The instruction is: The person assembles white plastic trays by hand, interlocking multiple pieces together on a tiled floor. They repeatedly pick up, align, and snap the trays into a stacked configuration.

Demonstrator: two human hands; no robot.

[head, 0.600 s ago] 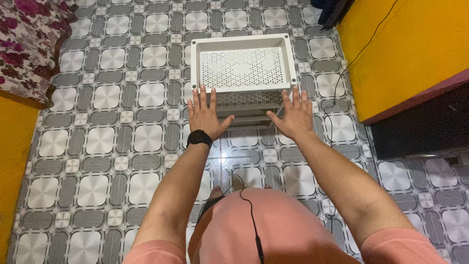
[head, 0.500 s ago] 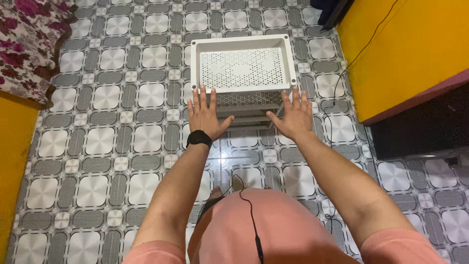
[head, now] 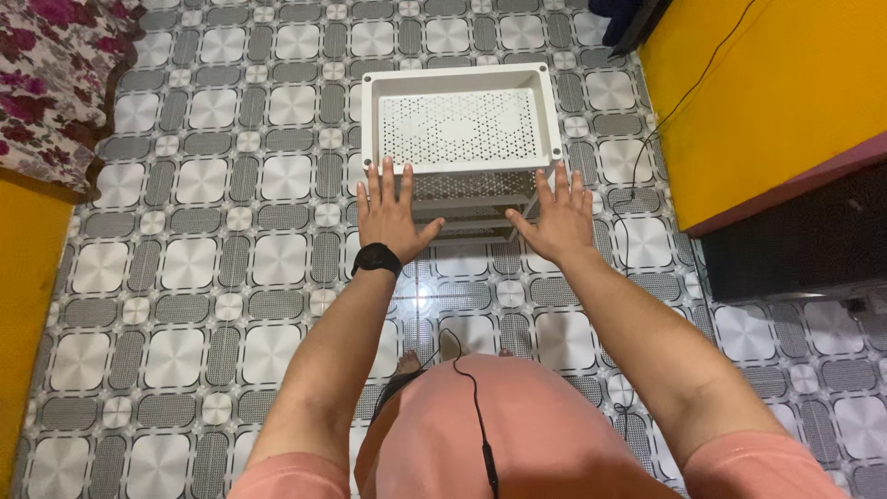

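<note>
A white plastic tiered rack (head: 459, 83) with perforated shelves stands upright on the patterned tile floor ahead of me. My left hand (head: 390, 215), with a black watch on its wrist, hovers flat with fingers spread just before the rack's near left corner. My right hand (head: 553, 218) is held the same way at the near right corner. Both palms face down and hold nothing. Whether the fingertips touch the rack's top rim I cannot tell. Lower shelves show between my hands.
A yellow cabinet (head: 785, 92) with a thin black cable stands at the right, with a dark grille (head: 795, 249) below it. A floral cloth (head: 55, 74) lies at the upper left. A yellow surface (head: 18, 305) borders the left edge. An earphone cord hangs over my pink shirt.
</note>
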